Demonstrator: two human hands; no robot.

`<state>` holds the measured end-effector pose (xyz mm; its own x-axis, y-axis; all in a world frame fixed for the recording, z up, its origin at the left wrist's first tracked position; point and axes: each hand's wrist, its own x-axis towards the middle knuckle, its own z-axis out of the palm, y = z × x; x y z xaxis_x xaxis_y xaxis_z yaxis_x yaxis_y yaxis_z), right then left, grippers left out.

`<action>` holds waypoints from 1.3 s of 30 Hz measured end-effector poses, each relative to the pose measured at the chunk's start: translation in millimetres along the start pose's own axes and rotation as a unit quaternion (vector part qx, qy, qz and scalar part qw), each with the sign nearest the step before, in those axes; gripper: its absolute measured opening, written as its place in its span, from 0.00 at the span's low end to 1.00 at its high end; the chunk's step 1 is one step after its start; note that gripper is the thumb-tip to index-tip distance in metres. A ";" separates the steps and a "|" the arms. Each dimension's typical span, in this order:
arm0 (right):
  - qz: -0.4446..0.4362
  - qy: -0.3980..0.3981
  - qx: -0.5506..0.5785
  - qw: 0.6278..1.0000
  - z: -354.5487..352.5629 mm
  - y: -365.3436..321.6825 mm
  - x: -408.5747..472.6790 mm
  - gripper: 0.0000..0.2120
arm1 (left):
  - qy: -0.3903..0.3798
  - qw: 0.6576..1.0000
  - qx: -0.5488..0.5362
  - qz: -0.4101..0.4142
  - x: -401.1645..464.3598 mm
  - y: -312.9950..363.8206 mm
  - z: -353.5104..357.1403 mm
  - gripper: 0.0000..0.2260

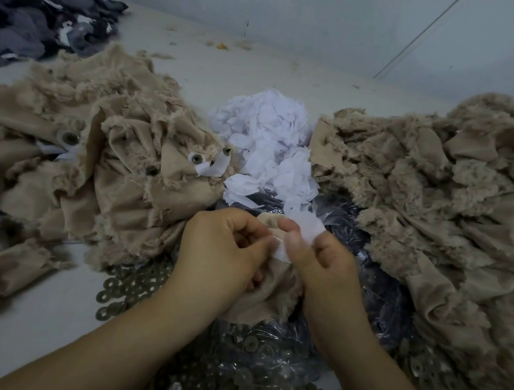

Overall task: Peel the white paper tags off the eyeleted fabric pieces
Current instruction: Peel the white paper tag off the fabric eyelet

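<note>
Head view | lower centre | left hand grips fabric piece | right hand pinches tag at piece's top edge

A heap of dark grey and black cloth lies at the far left of the pale table, with white patches showing among its folds. Flat metal rings spill across the near part of the table, some loose, many under crumpled clear plastic over a dark sheet. Small yellowish scraps and bits of lint dot the far surface. A thin pale line runs diagonally down the grey wall at the upper right.
</note>
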<state>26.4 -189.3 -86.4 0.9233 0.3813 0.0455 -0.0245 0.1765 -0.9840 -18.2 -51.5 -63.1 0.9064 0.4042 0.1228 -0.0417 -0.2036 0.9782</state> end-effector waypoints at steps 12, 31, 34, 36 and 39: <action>0.031 -0.018 0.127 0.991 1.9 -1.1 3.0 0.12 | -0.079 0.979 -0.172 -0.074 6.2 -2.2 -6.8 0.03; -0.057 0.122 -0.101 0.986 4.6 -3.3 -2.9 0.05 | -0.023 0.993 -0.118 0.006 -2.4 4.0 -1.7 0.07; -0.068 0.117 -0.120 0.984 5.6 -4.5 -4.1 0.05 | -0.021 0.995 -0.101 0.007 -2.6 3.9 -0.9 0.08; -0.077 0.120 -0.136 0.980 5.8 -4.5 -4.7 0.05 | -0.023 0.995 -0.094 0.007 -2.7 3.6 -0.6 0.08; -0.089 0.113 -0.172 0.974 6.8 -5.6 -5.8 0.04 | -0.009 0.999 -0.044 0.016 -2.4 1.7 0.2 0.08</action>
<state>18.6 -186.3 -80.0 0.9629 0.1560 0.2201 0.2382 -0.1085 -0.9651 -20.4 -53.0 -61.7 0.9115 0.3819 0.1528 -0.1076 -0.1371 0.9847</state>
